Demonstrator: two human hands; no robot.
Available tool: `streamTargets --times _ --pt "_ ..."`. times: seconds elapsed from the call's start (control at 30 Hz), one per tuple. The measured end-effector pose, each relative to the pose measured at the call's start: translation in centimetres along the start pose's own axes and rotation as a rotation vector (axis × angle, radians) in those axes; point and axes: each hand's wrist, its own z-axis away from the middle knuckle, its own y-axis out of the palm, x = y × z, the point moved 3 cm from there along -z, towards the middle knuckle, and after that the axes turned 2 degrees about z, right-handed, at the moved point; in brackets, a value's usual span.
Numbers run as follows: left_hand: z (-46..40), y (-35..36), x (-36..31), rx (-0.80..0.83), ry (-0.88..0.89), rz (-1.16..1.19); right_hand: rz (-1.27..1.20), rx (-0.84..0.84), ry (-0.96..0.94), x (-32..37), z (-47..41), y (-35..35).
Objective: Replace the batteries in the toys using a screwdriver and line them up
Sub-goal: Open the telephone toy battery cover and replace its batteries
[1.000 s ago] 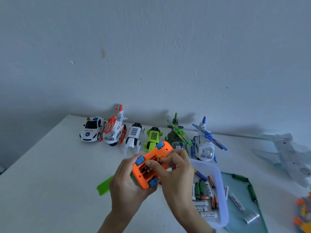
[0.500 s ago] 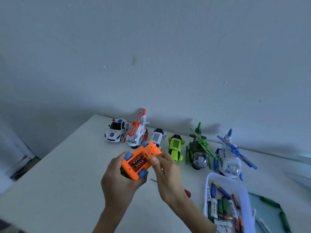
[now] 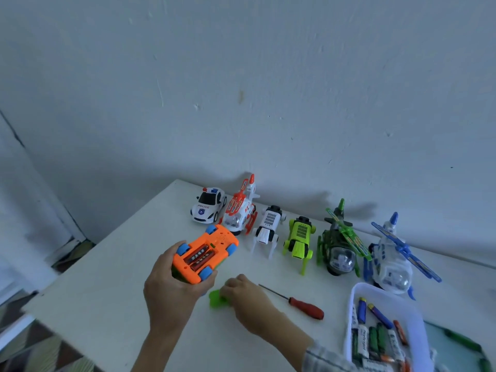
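My left hand (image 3: 171,288) grips an orange toy car (image 3: 205,253) upside down above the table, its open battery bay showing two batteries. My right hand (image 3: 245,299) is down on the table with its fingers curled on a green plastic piece (image 3: 216,300). A red-handled screwdriver (image 3: 306,307) lies on the table just right of that hand. Along the wall stand a police car (image 3: 208,204), a red-white helicopter (image 3: 240,210), a white robot toy (image 3: 268,228), a lime robot toy (image 3: 299,238), a green helicopter (image 3: 339,244) and a blue-white helicopter (image 3: 391,257).
A white tray (image 3: 354,296) holding several batteries sits at the lower right. Loose green batteries (image 3: 461,340) lie beyond it at the frame's right edge. The table's left edge (image 3: 107,237) drops to the floor.
My right hand has left the orange car and dropped to the green piece on the table. The view has swung left, and my left hand alone now holds the car.
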Motion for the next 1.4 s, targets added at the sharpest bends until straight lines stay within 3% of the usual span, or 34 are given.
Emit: streamTargets --times 0.1,0.2,0.33,0.43,0.5,0.57,0.73,0.87,1.4 --pt "0.4 0.2 -0.3 0.021 -0.007 0.038 -0.008 -0.027 0.085 -0.4 0.8 0.2" --pt "0.4 0.6 -0.9 0.036 -0.007 0.092 -0.241 -0.103 0.306 -1.9 2.1 -1.8" --pt "0.5 1.3 -1.7 0.07 -0.016 0.176 -0.554 -0.277 0.576 -4.4 5.6 -5.7" --pt "0.7 2.3 -2.6 0.14 -0.005 0.235 -0.602 -0.506 0.66 -5.2 8.7 -9.4" --pt "1.0 3.0 -3.7 0.198 0.012 0.281 -0.564 -0.697 0.611 -4.9 10.3 -12.3" --pt "1.3 3.7 -4.9 0.261 0.039 0.312 -0.467 -0.769 0.474 -3.7 11.1 -15.0" --pt "2.0 4.7 -7.8 0.416 0.066 0.424 0.056 -0.635 0.072 -0.1 11.8 -18.0" --pt "2.3 5.1 -9.1 0.487 0.091 0.463 0.235 -0.534 0.07 1.0 12.1 -18.3" --pt "2.7 5.7 -9.5 0.532 0.053 0.459 0.231 -0.521 0.046 0.5 12.6 -17.5"
